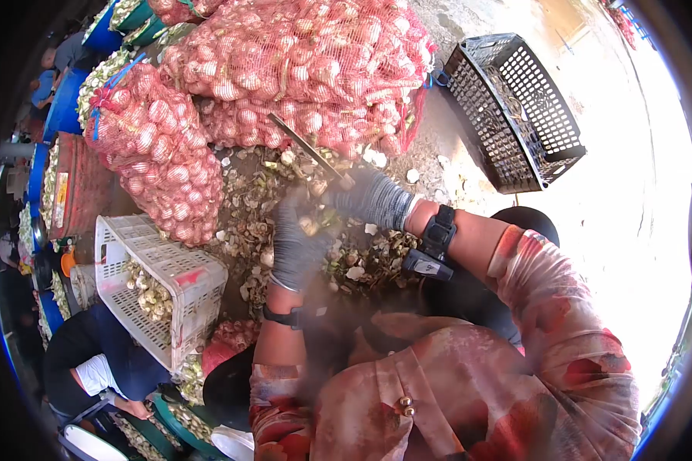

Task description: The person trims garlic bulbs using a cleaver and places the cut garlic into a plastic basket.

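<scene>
My right hand (375, 200), in a grey striped glove, is wrapped round the handle of a knife (307, 147); its long blade points up and to the left. Close beside it, my left hand (296, 244), gloved in grey too, has its fingers curled round what looks like a garlic bulb (309, 224), partly hidden and blurred. Both hands are over a ground strewn with garlic skins and stalk pieces (354, 257).
Red mesh sacks of garlic (300, 58) lie ahead, with another sack (158, 150) at left. A black crate (515, 115) stands at right, a white crate (161, 284) with garlic bulbs at left. Another person (104, 361) is at lower left, near tubs.
</scene>
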Action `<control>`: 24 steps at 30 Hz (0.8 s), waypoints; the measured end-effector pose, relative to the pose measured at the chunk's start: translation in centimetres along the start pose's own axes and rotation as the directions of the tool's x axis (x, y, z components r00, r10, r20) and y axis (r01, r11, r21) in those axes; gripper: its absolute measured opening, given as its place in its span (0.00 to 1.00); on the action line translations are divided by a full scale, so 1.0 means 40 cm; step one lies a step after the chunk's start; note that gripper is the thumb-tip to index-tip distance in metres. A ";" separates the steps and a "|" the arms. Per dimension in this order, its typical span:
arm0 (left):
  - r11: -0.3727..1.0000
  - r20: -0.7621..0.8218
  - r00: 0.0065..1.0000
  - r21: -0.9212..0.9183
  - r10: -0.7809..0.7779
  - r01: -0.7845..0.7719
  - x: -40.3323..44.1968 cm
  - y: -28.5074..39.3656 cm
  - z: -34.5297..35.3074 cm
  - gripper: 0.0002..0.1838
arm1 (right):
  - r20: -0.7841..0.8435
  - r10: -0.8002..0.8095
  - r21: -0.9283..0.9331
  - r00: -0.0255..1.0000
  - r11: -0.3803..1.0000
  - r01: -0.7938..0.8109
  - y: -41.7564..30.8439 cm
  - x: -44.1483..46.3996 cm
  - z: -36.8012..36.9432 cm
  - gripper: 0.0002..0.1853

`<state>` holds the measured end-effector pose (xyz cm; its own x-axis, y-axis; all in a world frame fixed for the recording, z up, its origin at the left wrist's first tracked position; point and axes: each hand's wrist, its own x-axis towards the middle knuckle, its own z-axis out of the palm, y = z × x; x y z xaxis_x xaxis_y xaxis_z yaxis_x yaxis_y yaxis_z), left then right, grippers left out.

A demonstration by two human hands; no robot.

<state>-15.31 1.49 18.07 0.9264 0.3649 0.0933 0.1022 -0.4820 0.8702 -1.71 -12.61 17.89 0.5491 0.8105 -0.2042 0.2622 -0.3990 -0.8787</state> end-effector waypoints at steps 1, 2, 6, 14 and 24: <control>0.838 0.006 0.974 -0.508 -0.224 0.196 -0.011 0.056 0.003 0.36 | 0.014 -0.019 -0.053 1.000 0.998 0.020 -0.029 0.000 -0.019 0.26; 0.841 -0.004 0.974 -0.506 -0.225 0.192 -0.007 0.050 -0.001 0.36 | 0.028 -0.039 -0.105 0.999 0.994 0.041 -0.059 -0.001 -0.037 0.25; 0.251 0.152 0.953 -0.943 -0.262 0.219 -0.033 -0.014 0.016 0.28 | 0.221 0.493 0.296 0.842 0.788 -0.539 -0.084 -0.028 -0.011 0.18; 0.417 0.224 0.913 -0.835 -0.340 0.360 -0.025 -0.037 -0.026 0.20 | -0.012 -0.021 -0.310 1.000 0.951 0.016 -0.117 -0.077 -0.045 0.11; 0.993 0.251 0.963 -0.039 -0.095 0.108 -0.083 -0.169 -0.050 0.19 | 0.195 -0.137 -0.528 0.971 0.820 0.222 -0.117 -0.087 -0.035 0.12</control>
<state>-19.80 5.13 12.84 0.9737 0.1974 -0.1138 0.1872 -0.4082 0.8935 -3.75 -14.17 23.30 0.3423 0.9255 -0.1622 0.7556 -0.3737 -0.5380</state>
